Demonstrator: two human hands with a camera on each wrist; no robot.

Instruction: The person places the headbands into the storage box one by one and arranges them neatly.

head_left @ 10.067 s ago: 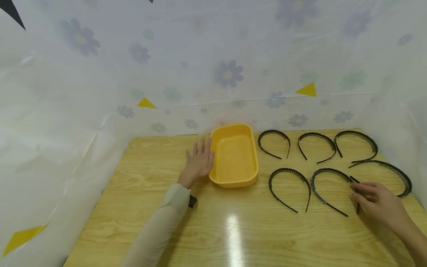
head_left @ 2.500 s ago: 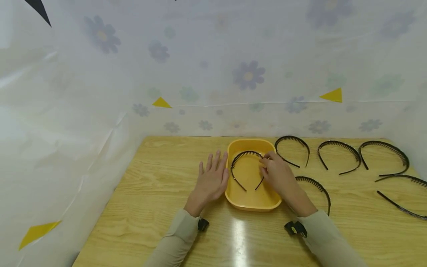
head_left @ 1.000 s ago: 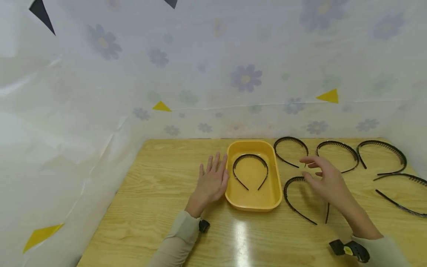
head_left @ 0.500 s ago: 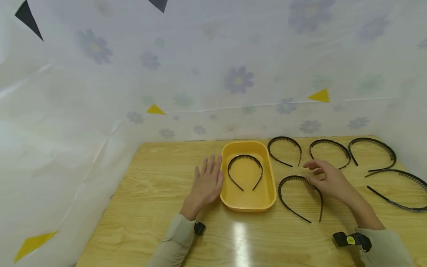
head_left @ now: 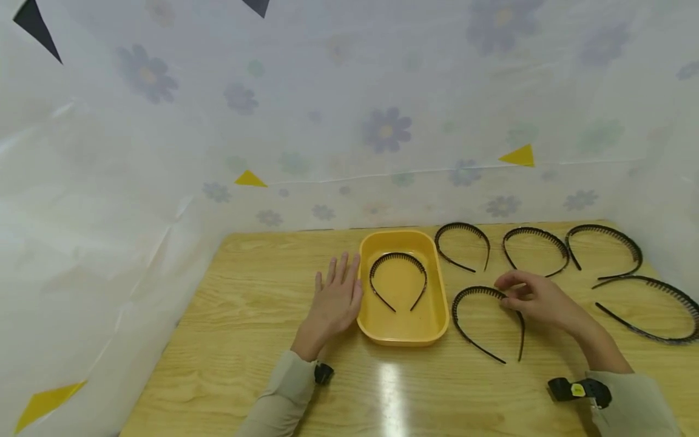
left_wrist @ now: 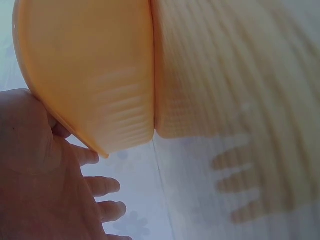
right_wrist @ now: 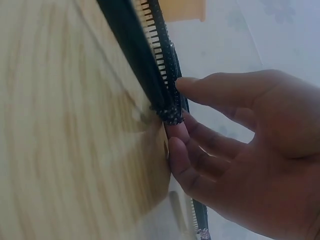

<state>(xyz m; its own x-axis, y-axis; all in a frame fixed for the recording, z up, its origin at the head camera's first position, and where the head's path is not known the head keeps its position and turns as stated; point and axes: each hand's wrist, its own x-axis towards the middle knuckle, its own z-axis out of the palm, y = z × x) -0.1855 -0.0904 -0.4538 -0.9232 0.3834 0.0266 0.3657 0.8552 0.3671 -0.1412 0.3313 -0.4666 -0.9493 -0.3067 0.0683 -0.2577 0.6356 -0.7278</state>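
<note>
My right hand [head_left: 540,300] is at the upper right curve of a black toothed headband [head_left: 471,290] lying just right of the tray. In the right wrist view the thumb touches one side of this headband [right_wrist: 172,65], and the fingertips curl beneath it; dark glittery trim shows on the band. My left hand [head_left: 332,303] lies with straight fingers along the left wall of a yellow plastic tray [head_left: 404,338]. One black headband [head_left: 398,255] rests inside the tray, its ends toward me. The left wrist view shows the palm beside the tray wall [left_wrist: 110,60].
Along the back edge sit three more black headbands, a left one [head_left: 461,225], a middle one [head_left: 535,230] and a right one [head_left: 606,228]. Another headband [head_left: 677,297] lies at the far right. White flowered sheeting [head_left: 327,109] closes off the back and sides.
My right hand lowered a headband into the tray, let it go, moved right and closed its fingers on the headband beside the tray. My left hand stays at the tray's left side.
</note>
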